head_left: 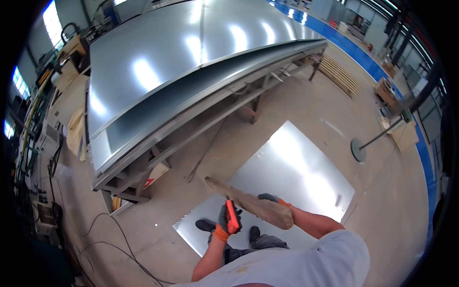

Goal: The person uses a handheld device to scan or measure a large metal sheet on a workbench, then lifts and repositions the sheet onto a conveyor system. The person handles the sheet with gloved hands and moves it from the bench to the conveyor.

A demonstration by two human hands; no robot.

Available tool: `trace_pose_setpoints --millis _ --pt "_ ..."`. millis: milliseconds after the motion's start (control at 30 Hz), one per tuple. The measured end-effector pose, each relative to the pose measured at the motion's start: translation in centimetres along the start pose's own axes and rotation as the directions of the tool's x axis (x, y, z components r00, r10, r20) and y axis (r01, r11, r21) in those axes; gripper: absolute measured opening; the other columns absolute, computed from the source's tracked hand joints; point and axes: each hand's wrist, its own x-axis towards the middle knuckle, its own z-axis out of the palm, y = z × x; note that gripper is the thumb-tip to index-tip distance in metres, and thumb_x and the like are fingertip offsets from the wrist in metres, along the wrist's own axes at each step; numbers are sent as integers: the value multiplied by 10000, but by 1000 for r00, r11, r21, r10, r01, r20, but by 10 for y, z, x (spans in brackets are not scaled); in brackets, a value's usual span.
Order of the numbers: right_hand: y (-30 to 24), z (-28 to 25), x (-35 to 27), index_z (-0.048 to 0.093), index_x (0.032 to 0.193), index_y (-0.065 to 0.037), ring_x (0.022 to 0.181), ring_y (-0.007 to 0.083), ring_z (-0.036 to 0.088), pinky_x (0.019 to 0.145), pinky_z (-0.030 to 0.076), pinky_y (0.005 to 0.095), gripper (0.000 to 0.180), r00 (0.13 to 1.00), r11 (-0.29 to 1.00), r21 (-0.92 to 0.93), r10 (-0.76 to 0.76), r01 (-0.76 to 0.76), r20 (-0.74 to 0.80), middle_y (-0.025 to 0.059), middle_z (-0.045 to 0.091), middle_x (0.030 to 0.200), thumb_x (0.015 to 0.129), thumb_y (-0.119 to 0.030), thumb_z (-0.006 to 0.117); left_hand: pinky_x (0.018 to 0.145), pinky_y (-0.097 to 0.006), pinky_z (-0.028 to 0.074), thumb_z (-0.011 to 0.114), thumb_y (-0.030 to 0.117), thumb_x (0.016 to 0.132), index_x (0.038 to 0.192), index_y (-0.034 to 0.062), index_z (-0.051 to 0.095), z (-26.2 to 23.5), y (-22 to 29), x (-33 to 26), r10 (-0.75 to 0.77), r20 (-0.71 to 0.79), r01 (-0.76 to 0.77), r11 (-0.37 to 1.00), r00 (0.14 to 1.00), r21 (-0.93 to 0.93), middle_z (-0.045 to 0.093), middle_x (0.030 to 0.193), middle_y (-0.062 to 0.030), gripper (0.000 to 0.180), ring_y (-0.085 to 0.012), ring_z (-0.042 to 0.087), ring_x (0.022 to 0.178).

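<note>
Left hand grips an orange tool — right hand wraps a wooden club. Both hover above the metal sheet on the floor — the steel table lies beyond that sheet.

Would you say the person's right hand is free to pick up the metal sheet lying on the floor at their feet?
Probably not as things stand: the right hand is closed around a long wooden piece, and the left hand holds an orange tool. The metal sheet itself lies uncovered.
</note>
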Motion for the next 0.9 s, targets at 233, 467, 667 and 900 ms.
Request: trace_pose_setpoints --millis 233,467,667,900 --pt "37 -87 -181 705 1279 -53 1085 133 647 959 517 313 427 876 997 -80 -61 25 -478 36 711 1215 960 -337 708 571 -355 591 550 636 973 1223 39 634 107 -176 47 -435 -96 431 900 895 -69 695 815 -96 652 -214 680 655" --pt "-29 -62 -287 669 1324 4 1113 176 652 982 519 312 524 625 994 -104 -94 21 -775 127 715 1221 889 -271 766 548 -311 552 491 722 951 1494 33 424 217 -223 124 -549 275 562 826 789 37 638 1257 -162 880 -191 668 650" --pt "-92 -24 -330 652 1337 12 1197 209 629 1049 488 358 547 470 950 -306 -301 69 -829 140 692 1286 852 -193 798 637 -347 585 472 728 961 1504 17 433 305 -194 152 -631 493 707 706 600 42 566 1431 -150 895 -190 693 734" --pt "-172 -10 -304 647 1353 -17 1384 310 512 1133 413 407 600 391 690 -721 -682 64 -618 225 555 1458 788 -142 807 695 -331 538 424 724 985 1568 157 376 382 -109 180 -520 579 566 816 628 118 474 1538 -128 815 -192 643 794"
